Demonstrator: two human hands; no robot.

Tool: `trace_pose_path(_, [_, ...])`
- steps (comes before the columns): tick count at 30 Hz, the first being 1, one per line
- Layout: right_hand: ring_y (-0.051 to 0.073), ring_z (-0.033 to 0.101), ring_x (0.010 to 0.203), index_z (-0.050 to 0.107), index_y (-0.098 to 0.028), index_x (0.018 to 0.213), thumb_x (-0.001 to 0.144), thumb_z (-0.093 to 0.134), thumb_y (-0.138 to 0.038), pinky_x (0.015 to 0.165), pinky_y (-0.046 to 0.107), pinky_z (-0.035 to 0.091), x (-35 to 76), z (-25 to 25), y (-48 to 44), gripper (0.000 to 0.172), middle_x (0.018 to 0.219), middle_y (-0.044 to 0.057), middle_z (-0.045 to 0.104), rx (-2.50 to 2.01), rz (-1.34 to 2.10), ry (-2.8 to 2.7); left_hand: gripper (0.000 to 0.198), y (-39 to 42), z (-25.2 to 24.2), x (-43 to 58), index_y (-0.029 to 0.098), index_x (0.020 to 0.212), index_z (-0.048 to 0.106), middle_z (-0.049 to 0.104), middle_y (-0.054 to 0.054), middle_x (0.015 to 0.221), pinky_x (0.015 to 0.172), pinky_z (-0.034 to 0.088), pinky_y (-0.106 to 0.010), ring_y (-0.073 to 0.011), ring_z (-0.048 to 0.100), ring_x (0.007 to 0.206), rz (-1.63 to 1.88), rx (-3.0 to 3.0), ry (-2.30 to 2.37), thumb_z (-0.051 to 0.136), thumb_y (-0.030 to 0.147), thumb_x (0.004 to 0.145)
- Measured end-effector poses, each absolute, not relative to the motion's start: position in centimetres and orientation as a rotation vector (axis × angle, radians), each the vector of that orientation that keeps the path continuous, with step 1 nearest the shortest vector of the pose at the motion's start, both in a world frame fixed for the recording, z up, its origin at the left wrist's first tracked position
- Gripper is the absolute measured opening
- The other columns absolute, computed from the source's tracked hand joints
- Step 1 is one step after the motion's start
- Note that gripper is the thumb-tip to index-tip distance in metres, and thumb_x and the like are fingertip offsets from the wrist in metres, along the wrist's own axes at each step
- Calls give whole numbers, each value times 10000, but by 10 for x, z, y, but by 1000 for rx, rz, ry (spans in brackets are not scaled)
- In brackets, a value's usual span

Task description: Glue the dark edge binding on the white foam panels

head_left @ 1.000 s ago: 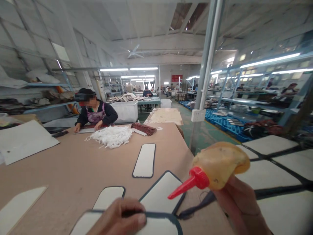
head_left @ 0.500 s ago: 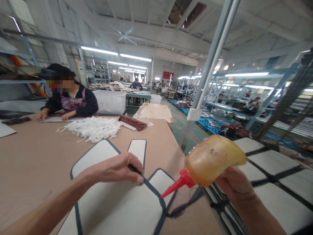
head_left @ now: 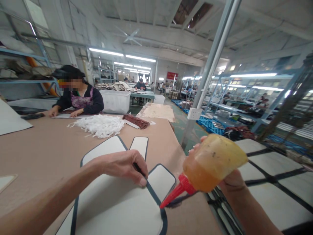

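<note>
My left hand [head_left: 129, 166] is closed in a pinch on the dark-edged border of a large white panel [head_left: 110, 202], thumb on top. Part of the panel edge is hidden behind the fingers. Wrapped round a yellow translucent glue bottle [head_left: 212, 163], my right hand [head_left: 232, 182] is mostly behind it. The bottle tilts down, amber liquid gathered toward its red nozzle [head_left: 174, 192]. The nozzle tip is at the panel's dark border, near its right corner. Beyond my left hand lie a smaller dark-edged white piece [head_left: 161, 181] and a narrow one [head_left: 140, 145].
A brown-topped table [head_left: 49, 156] carries a heap of white strips [head_left: 100, 125] and a dark red bundle [head_left: 137, 121]. At the far left side, a co-worker [head_left: 80, 98] handles a flat piece. A metal post [head_left: 210, 65] rises beyond the table's right edge. More white panels [head_left: 276, 166] lie at right.
The view has swung slightly left. The nozzle tip has slid along the dark border toward me, away from my left hand. The bottle looks rounder, less bent. Both hands keep their hold.
</note>
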State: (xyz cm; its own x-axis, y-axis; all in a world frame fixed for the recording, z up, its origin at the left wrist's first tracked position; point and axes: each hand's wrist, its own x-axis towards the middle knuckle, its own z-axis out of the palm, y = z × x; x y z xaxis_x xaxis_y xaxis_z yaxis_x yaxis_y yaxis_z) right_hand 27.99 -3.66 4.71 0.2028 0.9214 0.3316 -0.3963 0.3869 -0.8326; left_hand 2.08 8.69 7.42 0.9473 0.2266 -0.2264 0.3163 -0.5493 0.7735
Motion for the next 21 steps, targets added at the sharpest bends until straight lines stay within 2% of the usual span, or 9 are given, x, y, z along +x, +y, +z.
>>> trace_pose_path(7, [220, 680, 777, 687, -309, 953, 469, 879, -474, 733, 372, 584, 273, 49, -39, 546, 859, -15, 728, -581, 1100, -980, 286, 77, 79, 16, 141, 799, 762, 614, -10, 631, 570, 345, -221, -127, 485, 642, -129, 2178, 419, 677, 410, 751])
trace_pose_path(13, [208, 657, 813, 670, -290, 992, 533, 863, -454, 786, 386, 549, 264, 53, -47, 524, 884, -11, 710, -559, 1124, -932, 326, 70, 85, 15, 156, 792, 772, 638, -21, 630, 565, 362, -232, -143, 493, 636, -110, 2191, 427, 648, 456, 762])
trace_pose_path(18, [229, 666, 751, 692, -283, 927, 417, 888, -490, 719, 412, 568, 272, 45, -44, 584, 819, 1, 712, -629, 1049, -904, 294, 73, 86, 15, 155, 788, 770, 635, -23, 636, 546, 332, -237, -145, 499, 638, -95, 2205, 419, 658, 425, 763])
trace_pose_path(21, [236, 669, 736, 696, -280, 923, 404, 878, -498, 676, 385, 570, 278, 36, -43, 592, 798, 8, 711, -660, 1004, -840, 284, 76, 83, 13, 151, 781, 765, 621, -16, 621, 551, 330, -242, -140, 494, 622, -82, 2184, 406, 661, 414, 763])
